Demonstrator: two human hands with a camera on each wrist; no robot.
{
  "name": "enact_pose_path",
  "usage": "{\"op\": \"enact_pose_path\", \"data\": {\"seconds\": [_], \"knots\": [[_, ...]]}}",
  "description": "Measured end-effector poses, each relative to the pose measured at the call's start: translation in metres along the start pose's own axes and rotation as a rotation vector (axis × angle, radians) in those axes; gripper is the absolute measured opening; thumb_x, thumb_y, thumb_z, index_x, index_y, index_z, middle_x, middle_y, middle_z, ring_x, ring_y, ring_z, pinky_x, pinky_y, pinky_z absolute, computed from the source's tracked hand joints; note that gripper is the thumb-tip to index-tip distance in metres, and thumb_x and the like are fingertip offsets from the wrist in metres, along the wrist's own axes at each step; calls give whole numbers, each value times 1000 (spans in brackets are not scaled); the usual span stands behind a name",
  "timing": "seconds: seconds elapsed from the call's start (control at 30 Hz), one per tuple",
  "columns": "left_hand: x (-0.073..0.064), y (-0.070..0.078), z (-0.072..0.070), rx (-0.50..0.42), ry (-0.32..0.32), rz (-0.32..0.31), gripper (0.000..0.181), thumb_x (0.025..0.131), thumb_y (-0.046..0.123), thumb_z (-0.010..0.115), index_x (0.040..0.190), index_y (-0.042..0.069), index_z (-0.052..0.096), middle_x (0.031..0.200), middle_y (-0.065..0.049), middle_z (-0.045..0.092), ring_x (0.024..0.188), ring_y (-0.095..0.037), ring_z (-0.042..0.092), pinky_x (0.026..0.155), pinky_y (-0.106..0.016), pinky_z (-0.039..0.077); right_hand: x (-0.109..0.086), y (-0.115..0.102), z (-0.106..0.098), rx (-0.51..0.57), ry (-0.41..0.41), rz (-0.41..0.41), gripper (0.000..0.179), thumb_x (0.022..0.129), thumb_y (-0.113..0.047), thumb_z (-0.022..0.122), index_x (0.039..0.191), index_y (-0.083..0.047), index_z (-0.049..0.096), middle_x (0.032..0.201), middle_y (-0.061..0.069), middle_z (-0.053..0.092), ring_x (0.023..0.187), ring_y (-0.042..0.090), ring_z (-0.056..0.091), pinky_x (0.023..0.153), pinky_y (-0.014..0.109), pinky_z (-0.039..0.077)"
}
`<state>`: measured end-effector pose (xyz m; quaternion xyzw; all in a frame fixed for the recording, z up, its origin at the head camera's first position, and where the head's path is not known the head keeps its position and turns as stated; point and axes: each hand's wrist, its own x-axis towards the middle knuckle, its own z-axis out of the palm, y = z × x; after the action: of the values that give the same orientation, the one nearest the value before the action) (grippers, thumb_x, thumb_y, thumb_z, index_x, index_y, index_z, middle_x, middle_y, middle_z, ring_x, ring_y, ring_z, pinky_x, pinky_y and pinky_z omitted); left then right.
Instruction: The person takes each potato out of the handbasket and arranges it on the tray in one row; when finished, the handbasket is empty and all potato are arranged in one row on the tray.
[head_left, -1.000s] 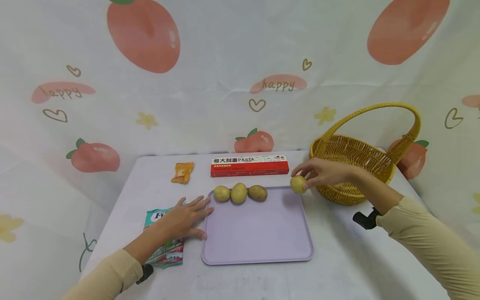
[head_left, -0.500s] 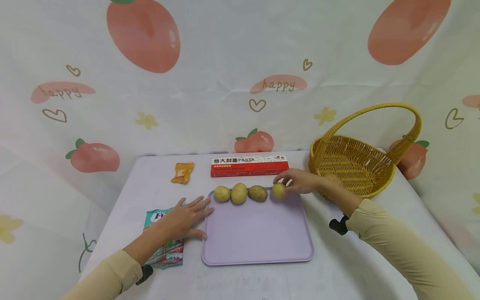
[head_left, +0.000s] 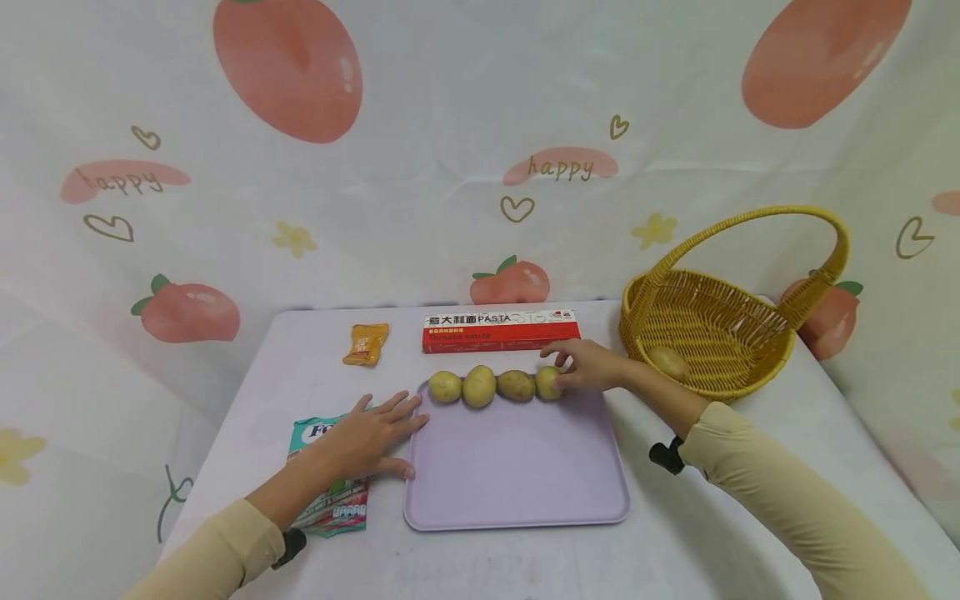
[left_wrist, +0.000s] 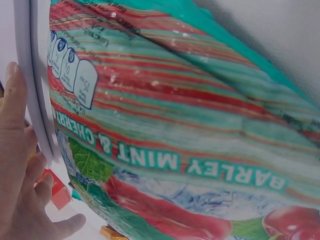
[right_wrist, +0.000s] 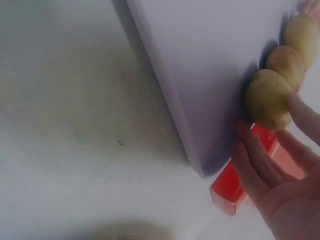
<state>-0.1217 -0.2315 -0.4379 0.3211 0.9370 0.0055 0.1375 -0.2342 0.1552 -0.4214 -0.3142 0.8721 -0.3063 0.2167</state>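
Observation:
Several potatoes lie in a row along the far rim of the lilac tray [head_left: 517, 467]. The rightmost potato [head_left: 548, 383] touches its neighbour [head_left: 516, 386]. My right hand [head_left: 592, 365] is at that end potato, its thumb against the side and its fingers loosely extended; in the right wrist view the potato [right_wrist: 267, 97] sits beside the thumb and the fingers are spread apart. My left hand [head_left: 375, 433] lies with spread fingers on the tray's left rim, the wrist above a green and red packet [head_left: 341, 500] marked barley mint and cherry.
A yellow wicker basket [head_left: 720, 333] with a tall handle stands at the right, one potato [head_left: 668, 363] inside. Behind the tray lies a red and white pasta box [head_left: 501, 332]. A small orange packet [head_left: 366, 344] is at the back left. A printed cloth hangs behind the table.
My right hand has carried a potato left from beside the basket to the row's right end, set it against the others, and loosened its fingers. My left hand has stayed in place.

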Motion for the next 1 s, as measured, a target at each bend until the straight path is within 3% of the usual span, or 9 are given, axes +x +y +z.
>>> {"op": "enact_pose_path", "data": {"seconds": [0.23, 0.4, 0.53, 0.8, 1.0], "knots": [[1, 1, 0, 14, -4, 1, 82, 85, 65, 63, 150, 17, 46, 160, -13, 32, 148, -39, 25, 106, -73, 27, -16, -2, -14, 32, -17, -10, 51, 90, -12, 73, 134, 4, 54, 115, 23, 65, 97, 32, 71, 87, 41, 57], [0, 2, -1, 14, -4, -3, 82, 85, 64, 64, 150, 16, 47, 160, -14, 33, 148, -39, 25, 106, -73, 27, -41, -7, -45, 75, -58, -47, 45, 91, -8, 71, 132, 5, 56, 122, 26, 64, 109, 39, 66, 90, 42, 56], [0, 2, -2, 17, -4, -2, 82, 85, 64, 64, 149, 16, 47, 160, -14, 33, 147, -39, 25, 106, -73, 28, -63, -6, -73, 77, -101, 7, 45, 91, -8, 72, 132, 5, 58, 126, 22, 64, 115, 37, 64, 94, 42, 55], [1, 2, -1, 16, -4, 2, 84, 84, 68, 62, 149, 16, 47, 159, -14, 34, 147, -39, 26, 105, -73, 29, -95, 19, -116, 54, -128, 89, 53, 92, -13, 72, 136, 10, 53, 133, 24, 60, 122, 39, 59, 100, 44, 50], [0, 2, 0, 11, -3, -3, 84, 84, 68, 62, 149, 17, 47, 159, -13, 33, 147, -39, 26, 105, -73, 28, -98, 49, -128, 8, -176, 106, 51, 93, -12, 69, 131, 17, 52, 132, 31, 57, 126, 46, 54, 103, 50, 46]]}}
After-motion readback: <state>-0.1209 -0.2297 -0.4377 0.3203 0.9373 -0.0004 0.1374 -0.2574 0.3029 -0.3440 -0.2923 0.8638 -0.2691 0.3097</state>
